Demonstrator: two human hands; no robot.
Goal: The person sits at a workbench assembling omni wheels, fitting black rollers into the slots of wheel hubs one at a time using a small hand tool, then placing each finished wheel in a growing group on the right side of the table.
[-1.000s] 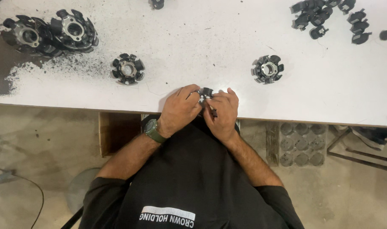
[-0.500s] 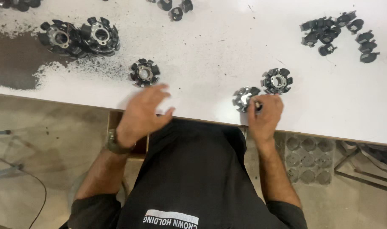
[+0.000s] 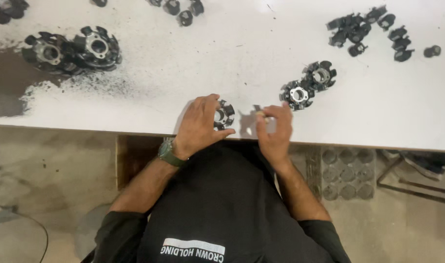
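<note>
My left hand [image 3: 199, 124], with a watch on its wrist, grips a black toothed ring part [image 3: 225, 115] with a metal centre at the near edge of the white table [image 3: 183, 73]. Just to its right, my right hand [image 3: 275, 130] pinches a small thin tool [image 3: 261, 113] between thumb and fingertips, its pale tip pointing toward the ring. The two hands are a short gap apart. Two more black toothed rings [image 3: 296, 94] [image 3: 320, 74] lie touching each other just beyond my right hand.
Two larger toothed rings [image 3: 49, 51] [image 3: 96, 46] lie at the far left amid black dust and a dark stain [image 3: 13, 92]. A pile of small black parts [image 3: 368, 29] lies at the far right, and a few more small black parts [image 3: 183, 9] at the top middle. Grey moulded trays [image 3: 347, 173] sit below the table.
The hands parted from the table edge. My right hand set a ring beside the one at the right and came back. My left hand reached left and pulled another ring to the edge.
</note>
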